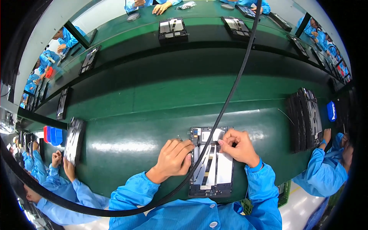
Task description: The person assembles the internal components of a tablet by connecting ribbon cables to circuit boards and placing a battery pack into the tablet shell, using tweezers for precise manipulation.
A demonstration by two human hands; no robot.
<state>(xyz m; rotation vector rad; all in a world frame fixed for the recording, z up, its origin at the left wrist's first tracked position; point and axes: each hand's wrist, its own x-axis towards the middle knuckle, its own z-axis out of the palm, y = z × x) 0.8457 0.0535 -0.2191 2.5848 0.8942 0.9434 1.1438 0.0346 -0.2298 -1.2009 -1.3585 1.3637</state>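
Note:
An opened tablet (pixel 225 172) lies on the green table in front of me, its silver battery panels, dark strips and black frame exposed. At its upper left edge is my left hand (pixel 170 159), fingers bent and held together; whatever may be between them is hidden. My right hand (pixel 239 147) is over the tablet's upper right part, thumb and forefinger pinched together near a silver panel. Anything in that pinch is too small to make out. A black cable (pixel 235 82) crosses in front of the tablet and hides a strip of it.
Stacked tablets stand at the right (pixel 303 119), and another stack (pixel 74 140) at the left under a co-worker's hand (pixel 69 170). Beyond the table, a raised dark ledge carries more opened tablets (pixel 172 28). Blue bins (pixel 56 136) sit far left, a blue container (pixel 331 111) far right.

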